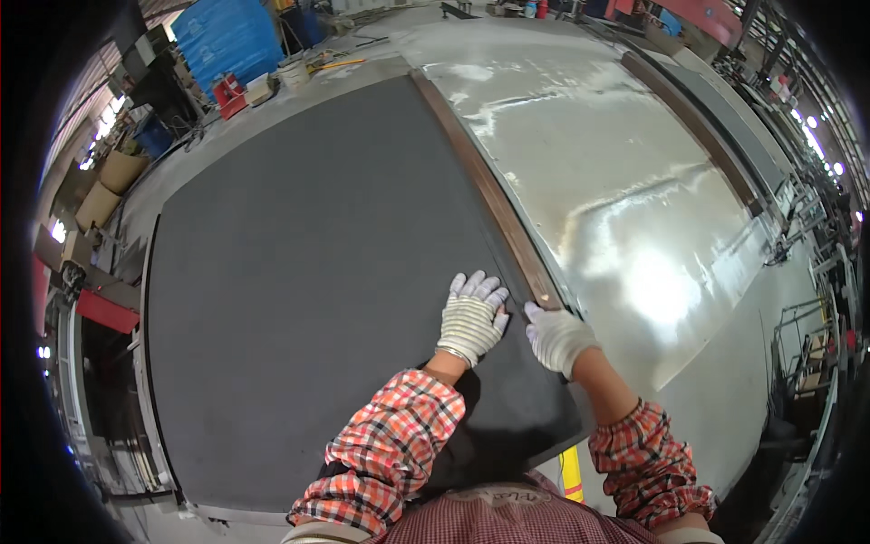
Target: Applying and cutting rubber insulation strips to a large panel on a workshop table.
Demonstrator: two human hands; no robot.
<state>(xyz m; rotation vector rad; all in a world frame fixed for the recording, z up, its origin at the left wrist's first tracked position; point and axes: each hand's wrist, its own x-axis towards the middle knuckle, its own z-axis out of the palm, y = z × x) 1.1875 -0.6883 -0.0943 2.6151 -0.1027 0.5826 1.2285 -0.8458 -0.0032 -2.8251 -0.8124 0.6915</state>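
A large dark grey sheet [308,227] lies spread over the table in front of me. My left hand [472,317], in a striped white work glove, rests palm down on it near its right edge, fingers stretched out. My right hand [557,337], gloved too, is curled at that edge, just below the near end of a long brown bar [485,177]. What its fingers close on is hidden. The bar runs away from me along the sheet's right side. Close to the bar's near end, a thin dark line or lifted edge shows in the sheet between my hands.
Right of the bar lies a shiny metal sheet [598,136], with a second brown bar [693,127] along its far right. Metal racks [807,335] stand at the right. A blue-wrapped stack [227,41], a red container [228,95] and a white bucket [294,74] are beyond the table.
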